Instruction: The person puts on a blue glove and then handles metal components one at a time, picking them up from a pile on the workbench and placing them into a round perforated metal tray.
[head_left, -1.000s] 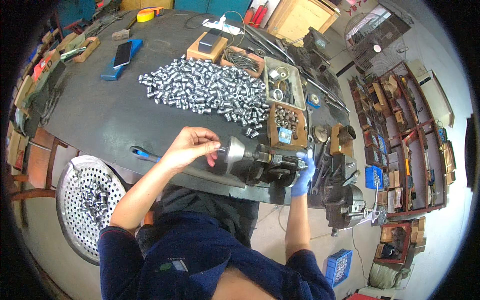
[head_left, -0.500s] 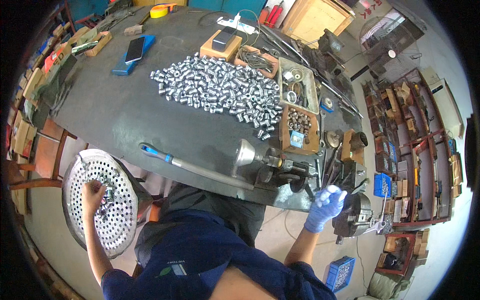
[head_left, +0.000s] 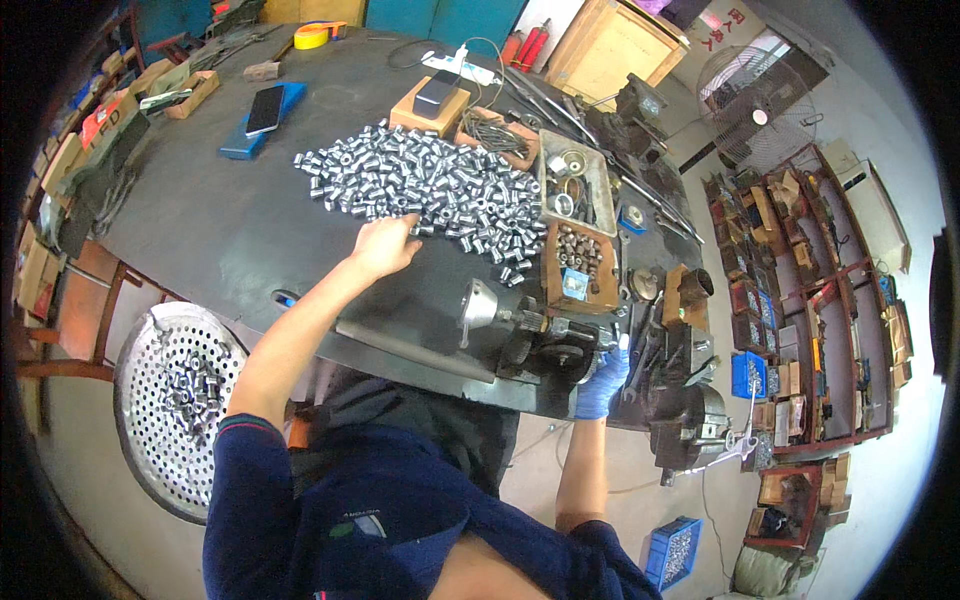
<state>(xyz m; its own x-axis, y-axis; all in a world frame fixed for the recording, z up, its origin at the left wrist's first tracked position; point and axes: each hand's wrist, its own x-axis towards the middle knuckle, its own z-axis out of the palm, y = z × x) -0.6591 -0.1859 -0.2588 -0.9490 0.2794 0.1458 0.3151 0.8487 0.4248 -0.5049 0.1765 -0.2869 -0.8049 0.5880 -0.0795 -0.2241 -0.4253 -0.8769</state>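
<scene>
My bare left hand (head_left: 385, 248) reaches over the bench to the near edge of a large pile of short shiny metal fittings (head_left: 430, 180). Its fingertips are against the pile, partly hidden by the hand itself, so I cannot tell whether they grip a fitting. My right hand (head_left: 603, 385), in a blue glove with white fingertips, is closed at the right end of a bench-mounted spindle (head_left: 550, 340); what lies inside its fingers is hidden. A metal cone-shaped head (head_left: 480, 303) sits at the spindle's left end. At far left, a round perforated metal tray (head_left: 150, 400) holds a small heap of fittings (head_left: 193, 388).
A grey tube (head_left: 415, 352) lies along the bench's front edge. Beyond the spindle stand a cardboard box of brownish parts (head_left: 580, 265) and a grey tray (head_left: 578, 170). A vise (head_left: 690, 425) juts out at right. A phone (head_left: 265, 110) rests on a blue box.
My left hand has left the perforated tray and moved right and forward to the pile of fittings. My right hand has moved forward and left, from near the vise to the spindle's end.
</scene>
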